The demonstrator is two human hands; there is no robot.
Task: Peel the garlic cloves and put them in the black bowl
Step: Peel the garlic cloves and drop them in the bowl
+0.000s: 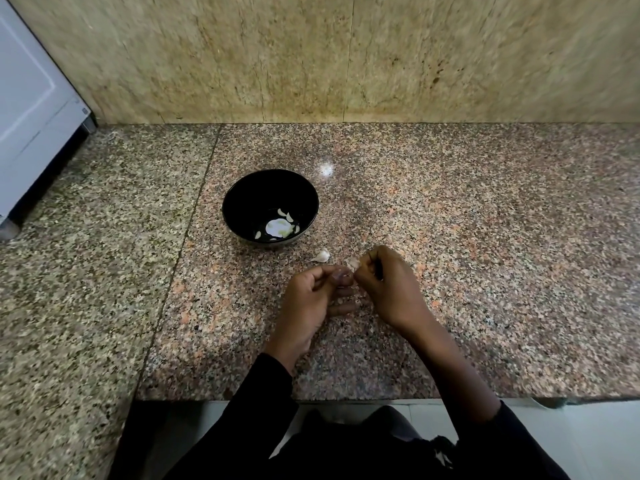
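The person is working part-way through the job, with both hands meeting low over the counter [485,237] just in front of the bowl [242,188]. The left hand [311,296] is curling its fingers and pinching something small at its fingertips, and the right hand [388,285] is closing its thumb and fingers against the same spot, where a pale scrap of a clove [353,262] or its skin is showing between them. Which it is, skin or flesh, is too small to tell, but the pinching from both sides is reading as peeling in progress. Several peeled cloves [285,216] are already lying in the bottom of the bowl, beside a bright white patch that may be a reflection. One more pale piece [321,256] is lying on the counter between the bowl and the hands, near the left fingertips; it is looking like an unpeeled clove waiting its turn, though it could be shed skin. So some cloves are done, one is being stripped now, and at least this one, and probably the piece on the counter, are still waiting to go in.
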